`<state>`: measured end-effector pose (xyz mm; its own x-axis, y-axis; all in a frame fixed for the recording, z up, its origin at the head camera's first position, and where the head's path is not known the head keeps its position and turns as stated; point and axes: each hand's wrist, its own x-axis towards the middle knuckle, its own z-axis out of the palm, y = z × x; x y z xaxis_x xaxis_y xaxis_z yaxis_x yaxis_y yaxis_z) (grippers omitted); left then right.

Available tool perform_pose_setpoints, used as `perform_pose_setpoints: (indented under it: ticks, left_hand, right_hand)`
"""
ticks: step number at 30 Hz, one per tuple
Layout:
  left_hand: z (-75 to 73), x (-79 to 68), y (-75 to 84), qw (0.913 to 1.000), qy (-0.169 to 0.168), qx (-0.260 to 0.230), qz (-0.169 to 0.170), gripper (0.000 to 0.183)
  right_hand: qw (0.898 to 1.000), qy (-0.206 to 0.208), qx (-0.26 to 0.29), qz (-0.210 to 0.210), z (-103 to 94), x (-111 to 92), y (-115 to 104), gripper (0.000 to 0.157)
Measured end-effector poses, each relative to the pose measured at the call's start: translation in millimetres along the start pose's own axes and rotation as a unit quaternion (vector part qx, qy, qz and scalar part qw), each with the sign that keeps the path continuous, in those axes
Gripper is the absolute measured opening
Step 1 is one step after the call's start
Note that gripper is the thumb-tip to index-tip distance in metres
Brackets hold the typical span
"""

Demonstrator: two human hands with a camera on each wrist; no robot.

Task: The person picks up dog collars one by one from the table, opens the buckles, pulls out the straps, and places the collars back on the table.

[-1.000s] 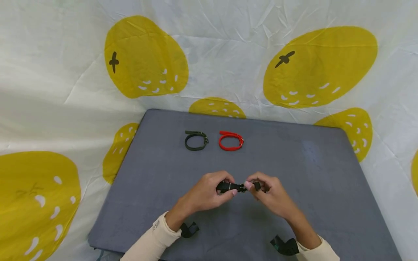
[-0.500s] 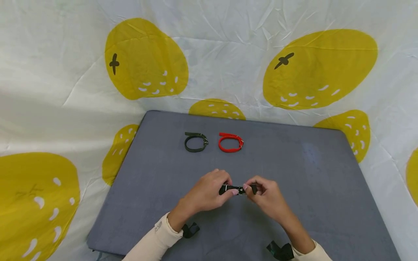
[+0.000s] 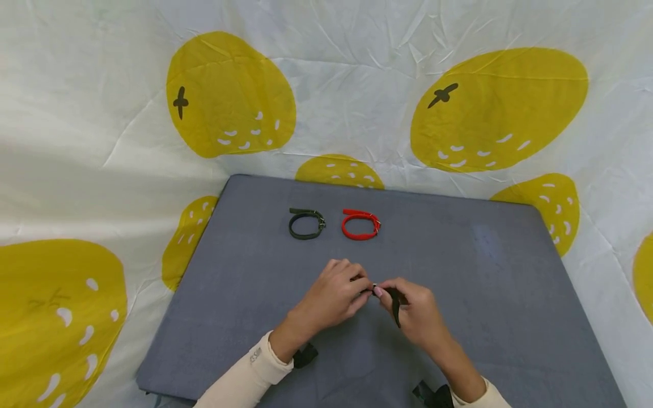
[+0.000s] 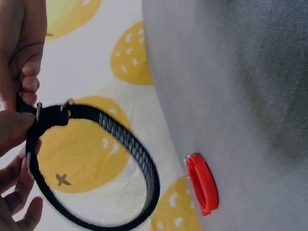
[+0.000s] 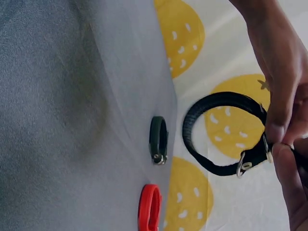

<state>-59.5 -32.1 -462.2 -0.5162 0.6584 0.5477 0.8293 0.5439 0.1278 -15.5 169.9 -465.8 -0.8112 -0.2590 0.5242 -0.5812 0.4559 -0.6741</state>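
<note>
A black collar (image 4: 153,180) with metal buckle parts is held up in a closed loop between both hands. My left hand (image 3: 331,292) holds it by the buckle, and its fingers hide most of the collar in the head view. Close beside it, the right hand (image 3: 420,311) pinches the strap at the buckle with thumb and finger. A free strap end (image 3: 396,309) hangs down from the right hand. In the right wrist view a D-shaped metal ring (image 5: 240,164) shows on the band near the fingertips.
A dark green collar (image 3: 304,237) and a red collar (image 3: 359,237) lie looped and buckled side by side toward the back of the grey table (image 3: 459,272). Behind it hangs a white cloth (image 3: 352,107) with yellow fruit prints.
The left fingers have moved right, over the buckle, covering the black band that showed earlier. The strap end at the right hand has swung from pointing right to hanging down.
</note>
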Motion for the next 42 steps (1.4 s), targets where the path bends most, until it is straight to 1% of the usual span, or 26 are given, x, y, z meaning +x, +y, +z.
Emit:
perform_pose_setpoints:
  ticks: [4,6,9,12,15,17,21,23,24,26,27,29,32,34,37,42]
  left_hand:
    - [-2.3,2.0,3.6,0.9998,0.004,0.017,-0.003,0.004]
    - [-3.2,1.9,5.1,0.9997,-0.001,0.023,-0.005,0.004]
    - [-5.3,1.4,6.0,0.9997,-0.019,0.018,-0.002,0.005]
    - [-6.9,0.7,5.1,0.9989,-0.045,0.015,0.009,0.008]
    - [-6.5,-0.7,3.7,0.9979,-0.062,0.01,0.018,0.01]
    - [-4.5,-1.9,2.7,0.9979,-0.063,0.002,0.014,0.01]
    - [-1.0,-3.6,1.7,0.9982,-0.055,-0.024,-0.005,0.006]
    - [0.1,-4.6,1.3,0.9972,-0.052,-0.051,-0.019,0.006]
    - [-0.3,-4.9,1.3,0.9959,-0.052,-0.068,-0.027,0.007]
    - [-1.5,-5.2,1.3,0.9909,-0.053,-0.114,-0.048,0.008]
    - [-2.4,-5.3,1.1,0.987,-0.056,-0.138,-0.06,0.008]
    - [-4.1,-6.0,0.7,0.9771,-0.066,-0.185,-0.082,0.007]
    - [-5.9,-7.2,-0.3,0.9616,-0.091,-0.237,-0.103,0.006]
    - [-6.2,-8.4,-1.1,0.9531,-0.11,-0.259,-0.111,0.005]
    - [-7.0,-9.7,-2.4,0.9452,-0.126,-0.277,-0.118,0.005]
    - [-9.9,-8.6,-4.2,0.9403,-0.13,-0.29,-0.123,0.008]
  right_hand:
    - [0.999,-0.008,-0.023,-0.026,1.4,-2,-2,0.003]
    - [0.999,-0.009,-0.035,-0.041,2.0,-3,-3,0.003]
    - [0.997,-0.022,-0.05,-0.061,3.7,-5,-5,0.003]
    - [0.995,-0.039,-0.055,-0.074,6.4,-6,-6,0.004]
    - [0.996,-0.046,-0.046,-0.068,8.4,-7,-8,0.006]
    - [0.997,-0.039,-0.034,-0.057,9.6,-6,-8,0.006]
    - [0.999,-0.017,0.01,-0.027,10.5,-2,-9,0.004]
    - [1.0,-0.005,0.024,-0.014,9.6,1,-10,0.004]
    - [1.0,0.0,0.027,-0.011,8.9,2,-10,0.007]
    - [1.0,0.003,0.028,-0.003,6.6,3,-11,0.011]
    - [1.0,0.005,0.025,0.0,5.4,4,-12,0.013]
    - [1.0,0.009,0.025,0.007,3.6,5,-12,0.016]
    - [1.0,0.016,0.0,0.012,1.5,4,-12,0.018]
    - [0.999,0.021,-0.022,0.009,1.1,3,-11,0.018]
    - [0.999,0.017,-0.048,0.014,0.8,2,-9,0.016]
    - [0.998,0.004,-0.051,0.047,-0.7,0,-6,0.013]
